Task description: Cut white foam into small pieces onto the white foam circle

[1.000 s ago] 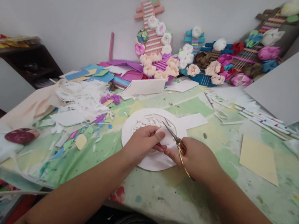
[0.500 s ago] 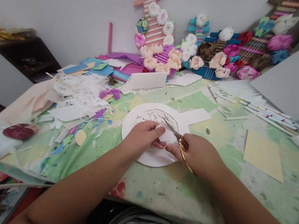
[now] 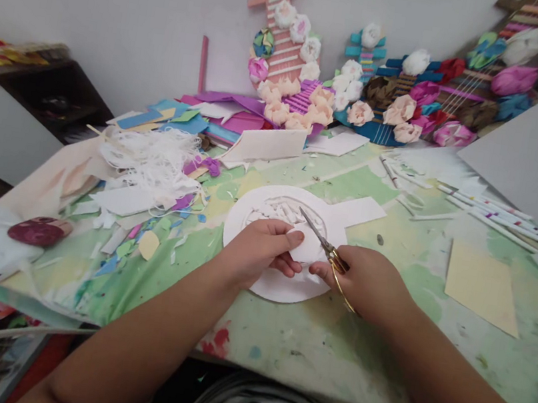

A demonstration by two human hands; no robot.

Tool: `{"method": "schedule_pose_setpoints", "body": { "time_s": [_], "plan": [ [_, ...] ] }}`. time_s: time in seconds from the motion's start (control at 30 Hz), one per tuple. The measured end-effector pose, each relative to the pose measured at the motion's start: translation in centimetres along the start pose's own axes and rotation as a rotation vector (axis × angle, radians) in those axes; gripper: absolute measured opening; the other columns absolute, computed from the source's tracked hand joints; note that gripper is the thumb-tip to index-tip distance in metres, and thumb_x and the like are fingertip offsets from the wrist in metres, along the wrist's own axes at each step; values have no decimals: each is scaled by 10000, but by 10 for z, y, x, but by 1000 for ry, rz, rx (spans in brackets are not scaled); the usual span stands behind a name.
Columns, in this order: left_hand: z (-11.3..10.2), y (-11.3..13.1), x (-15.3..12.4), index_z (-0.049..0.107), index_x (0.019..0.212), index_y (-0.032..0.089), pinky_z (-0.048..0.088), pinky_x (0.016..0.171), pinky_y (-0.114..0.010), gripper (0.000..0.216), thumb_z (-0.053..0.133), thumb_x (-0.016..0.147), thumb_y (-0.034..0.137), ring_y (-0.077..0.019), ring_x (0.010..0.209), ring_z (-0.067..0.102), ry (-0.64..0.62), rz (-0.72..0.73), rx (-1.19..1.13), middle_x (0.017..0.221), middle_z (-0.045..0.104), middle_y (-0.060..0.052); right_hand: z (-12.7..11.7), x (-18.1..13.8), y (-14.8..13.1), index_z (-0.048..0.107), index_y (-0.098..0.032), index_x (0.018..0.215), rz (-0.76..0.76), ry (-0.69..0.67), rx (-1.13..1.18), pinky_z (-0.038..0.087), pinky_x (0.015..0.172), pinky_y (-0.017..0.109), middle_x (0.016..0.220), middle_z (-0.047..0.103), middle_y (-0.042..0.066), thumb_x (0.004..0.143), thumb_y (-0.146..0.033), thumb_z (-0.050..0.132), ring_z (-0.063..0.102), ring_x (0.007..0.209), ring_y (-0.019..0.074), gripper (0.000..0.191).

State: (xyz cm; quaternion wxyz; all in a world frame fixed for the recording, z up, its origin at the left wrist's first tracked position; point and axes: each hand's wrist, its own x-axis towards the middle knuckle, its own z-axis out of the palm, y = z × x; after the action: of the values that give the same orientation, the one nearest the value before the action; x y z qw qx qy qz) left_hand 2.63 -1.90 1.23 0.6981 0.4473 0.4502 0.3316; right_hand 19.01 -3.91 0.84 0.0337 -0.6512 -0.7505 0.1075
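My left hand point(image 3: 271, 252) pinches a small white paper piece point(image 3: 307, 246) between thumb and fingers. Gold-handled scissors point(image 3: 334, 255) are in my right hand point(image 3: 368, 280), their blades pointing up and left beside the paper's edge. The blades look closed or nearly so. Beneath both hands lies a round white cutout point(image 3: 286, 291) with a straight strip reaching to the upper right. Small white scraps point(image 3: 280, 210) fill a ring-shaped outline in its middle. My hands cover part of the cutout.
White string point(image 3: 154, 157) and coloured paper scraps point(image 3: 148, 245) lie at the left, near a dark red oval object point(image 3: 39, 231). Paper-flower guitar shapes point(image 3: 284, 62) lean on the wall. White sticks point(image 3: 494, 212) and a cream sheet point(image 3: 483, 285) lie at the right.
The view has shifted slightly, so everything sits a little further right. Both hands keep nearly the same pose, the paper and scissors still held; the white piece shows more clearly.
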Motion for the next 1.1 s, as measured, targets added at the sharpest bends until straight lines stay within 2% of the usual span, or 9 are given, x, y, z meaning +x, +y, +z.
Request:
{"method": "schedule_pose_setpoints", "body": {
  "time_s": [0.2,0.33,0.5,0.63,0.73,0.87,0.93,1.1],
  "plan": [
    [-5,2,2,506,660,123,382,364,-155,169,553,624,281,-66,407,492,62,18,-21,486,519,3,4,3,4,448,-187,525,16,-51,58,206,410,221,512,485,26,613,-667,294,378,433,103,512],
    [-10,4,4,492,654,137,334,322,-155,142,531,621,270,-53,361,437,209,95,-47,475,474,25,4,3,8,434,-188,515,45,-48,75,212,411,222,510,481,23,594,-680,302,378,436,106,516],
    [-19,6,8,495,809,160,333,323,-164,207,500,617,237,-53,366,422,345,198,-93,525,463,32,-5,3,20,387,-187,503,108,86,173,240,429,230,482,432,2,629,-642,308,373,451,111,479],
    [-18,9,4,504,815,166,393,376,-173,201,481,631,244,-60,453,452,372,277,-16,632,486,12,-11,1,26,427,-181,583,153,186,513,298,467,232,535,438,-4,692,-549,313,407,502,113,400],
    [-8,8,-3,506,810,175,451,465,-196,196,489,637,265,-91,604,487,323,328,133,728,495,-1,-11,-1,15,443,-175,658,100,145,775,329,491,227,581,449,-10,672,-465,408,419,530,107,292],
    [7,-1,-11,504,792,179,467,529,-208,166,470,662,276,-104,680,482,102,366,262,750,493,-1,-7,-4,-9,418,-178,714,9,1,986,333,489,211,583,422,-32,631,-349,509,402,531,90,211],
    [10,-5,-11,504,784,175,468,541,-217,162,466,667,279,-108,684,478,56,381,292,744,491,-5,-5,-6,-15,408,-178,708,-5,15,1026,322,479,202,571,400,-44,629,-322,518,379,515,78,198],
    [11,-6,-9,491,805,175,458,549,-223,176,495,648,255,-111,696,481,57,367,179,773,490,-7,6,-6,-10,409,-172,679,-14,87,1000,303,469,196,553,387,-52,641,-306,517,358,501,68,176]
  ]
}}
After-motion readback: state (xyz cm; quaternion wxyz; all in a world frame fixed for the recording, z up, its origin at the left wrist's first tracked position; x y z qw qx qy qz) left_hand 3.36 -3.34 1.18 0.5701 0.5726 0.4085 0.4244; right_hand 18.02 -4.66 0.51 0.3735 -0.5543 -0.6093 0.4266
